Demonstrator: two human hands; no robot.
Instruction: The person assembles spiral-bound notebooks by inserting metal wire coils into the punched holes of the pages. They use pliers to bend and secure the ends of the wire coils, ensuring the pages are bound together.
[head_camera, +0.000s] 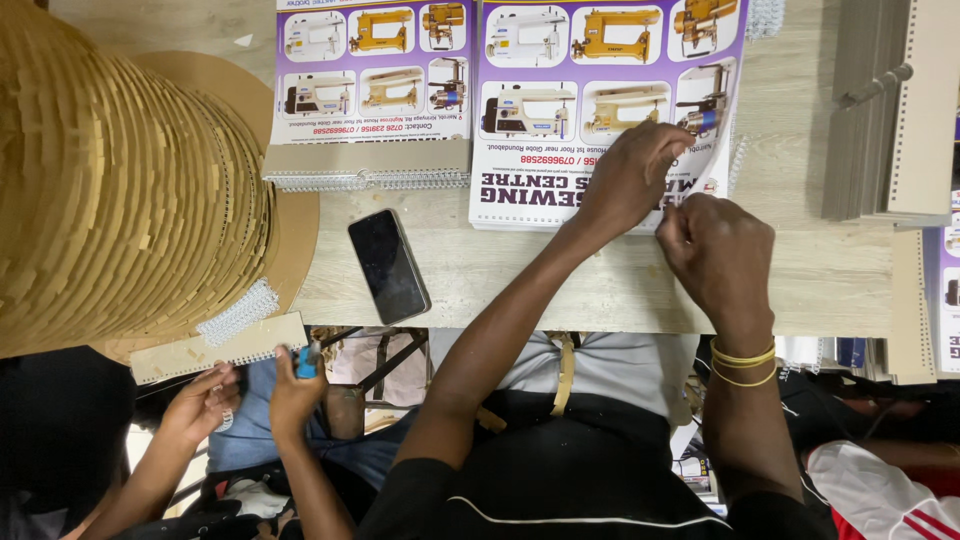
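Observation:
A stack of printed sheets (560, 120) with sewing-machine pictures on purple and white lies on the pale wooden table (520, 280). My left hand (632, 172) rests on its near right part, fingers curled and pressing it down. My right hand (722, 252), its wrist wearing yellow bands, is closed in a fist at the stack's near right corner and pinches the edge there. What sits between its fingers is hidden.
A second printed stack (372, 85) with a cardboard back and wire spiral lies to the left. Nearby are a black phone (388, 266), a big fanned pile of cardboard (120, 180) and grey boards (880, 110). Another person's hands (250, 400) hold a wire-edged cardboard strip (215, 348).

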